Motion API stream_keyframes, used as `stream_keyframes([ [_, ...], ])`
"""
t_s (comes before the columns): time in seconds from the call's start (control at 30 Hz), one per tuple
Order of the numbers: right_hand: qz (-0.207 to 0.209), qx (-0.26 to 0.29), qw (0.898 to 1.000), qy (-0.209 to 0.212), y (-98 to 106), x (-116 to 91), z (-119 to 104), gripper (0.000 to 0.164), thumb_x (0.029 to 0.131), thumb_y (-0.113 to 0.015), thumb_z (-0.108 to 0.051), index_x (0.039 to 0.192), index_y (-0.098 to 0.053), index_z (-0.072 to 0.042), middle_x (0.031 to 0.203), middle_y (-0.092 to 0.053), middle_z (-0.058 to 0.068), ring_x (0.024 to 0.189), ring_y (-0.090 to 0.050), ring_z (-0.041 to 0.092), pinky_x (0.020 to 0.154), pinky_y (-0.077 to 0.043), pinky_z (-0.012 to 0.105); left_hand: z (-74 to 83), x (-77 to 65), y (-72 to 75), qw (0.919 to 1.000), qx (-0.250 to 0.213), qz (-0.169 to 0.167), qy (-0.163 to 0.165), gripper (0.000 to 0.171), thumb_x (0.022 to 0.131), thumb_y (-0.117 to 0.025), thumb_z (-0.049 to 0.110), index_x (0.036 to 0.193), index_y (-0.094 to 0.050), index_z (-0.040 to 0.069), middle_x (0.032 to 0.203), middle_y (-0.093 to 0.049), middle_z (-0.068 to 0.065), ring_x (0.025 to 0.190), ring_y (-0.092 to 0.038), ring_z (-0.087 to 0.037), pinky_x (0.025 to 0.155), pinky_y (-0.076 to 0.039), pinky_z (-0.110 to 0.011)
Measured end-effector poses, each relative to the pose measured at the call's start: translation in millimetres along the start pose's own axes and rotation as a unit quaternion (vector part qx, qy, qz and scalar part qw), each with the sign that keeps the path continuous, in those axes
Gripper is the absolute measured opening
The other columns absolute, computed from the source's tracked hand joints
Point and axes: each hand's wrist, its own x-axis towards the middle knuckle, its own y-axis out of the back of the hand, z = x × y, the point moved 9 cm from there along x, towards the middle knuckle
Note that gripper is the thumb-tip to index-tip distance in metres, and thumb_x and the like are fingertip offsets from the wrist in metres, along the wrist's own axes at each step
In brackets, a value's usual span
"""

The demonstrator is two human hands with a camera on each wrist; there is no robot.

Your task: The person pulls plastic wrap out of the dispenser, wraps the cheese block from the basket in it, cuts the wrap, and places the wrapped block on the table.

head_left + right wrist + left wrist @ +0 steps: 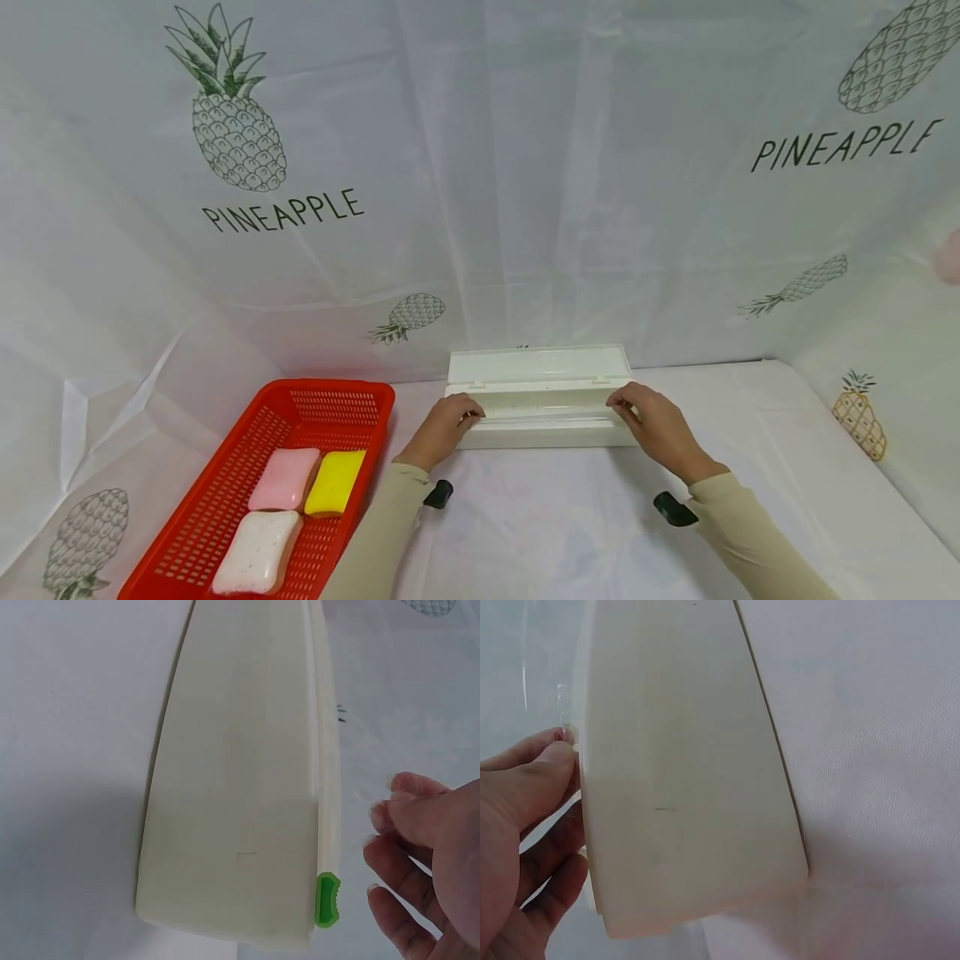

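Note:
A long, narrow white box (543,435) lies on the table, its lid (540,365) raised behind it. At the box's left end is my left hand (442,429); thumb and forefinger pinch right at the upper rim. In the left wrist view, shiny clear plastic film (561,696) shows at those fingertips. My right hand (660,425) is over the right end, fingers bent, thumb close to the forefinger; I cannot tell whether they pinch anything. A green slider (327,900) sits on the box's rim, beside the right fingers (401,862).
To the left stands a red perforated basket (198,492) with a pink block (283,479), a yellow block (335,483) and a white block (257,552) inside. White cloth (540,533) covers the table. A pineapple-print curtain (525,183) hangs close behind the box.

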Motion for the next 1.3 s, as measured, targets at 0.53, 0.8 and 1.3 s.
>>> stream_keyframes([
  [0.53, -0.025, 0.02, 0.999, 0.006, 1.7, -6.0, -3.4, 0.022, 0.083, -0.08, 0.013, 0.099, -0.077, -0.003, 0.096, -0.073, 0.005, 0.089, -0.071, 0.022, 0.08, -0.06, 0.042, 0.8, -3.7, 10.9, 0.9983, 0.045, 0.034, -0.018, 0.014, 0.091, -0.076, -0.006, 0.103, -0.077, 0.0, 0.097, -0.072, -0.009, 0.092, -0.068, -0.025, 0.089, -0.058, -0.042],
  [0.8, -0.005, 0.027, 1.0, 0.011, 2.1, -8.0, -7.3, 0.021, 0.085, -0.079, 0.013, 0.096, -0.076, -0.004, 0.094, -0.069, 0.0, 0.087, -0.068, 0.018, 0.076, -0.059, 0.035, 4.4, -8.6, 11.8, 0.9924, 0.098, 0.068, -0.032, 0.009, 0.092, -0.077, -0.003, 0.097, -0.076, 0.005, 0.094, -0.073, -0.007, 0.089, -0.066, -0.027, 0.084, -0.054, -0.043],
  [1.3, 0.061, -0.015, 0.998, 0.024, 14.5, -7.6, -13.5, 0.024, 0.084, -0.082, 0.01, 0.097, -0.073, -0.008, 0.089, -0.071, 0.001, 0.081, -0.064, 0.02, 0.067, -0.054, 0.034, 6.6, -8.5, 15.7, 0.9878, 0.094, 0.124, -0.014, 0.012, 0.098, -0.068, -0.002, 0.098, -0.065, 0.01, 0.089, -0.07, -0.004, 0.082, -0.06, -0.025, 0.078, -0.048, -0.039],
])
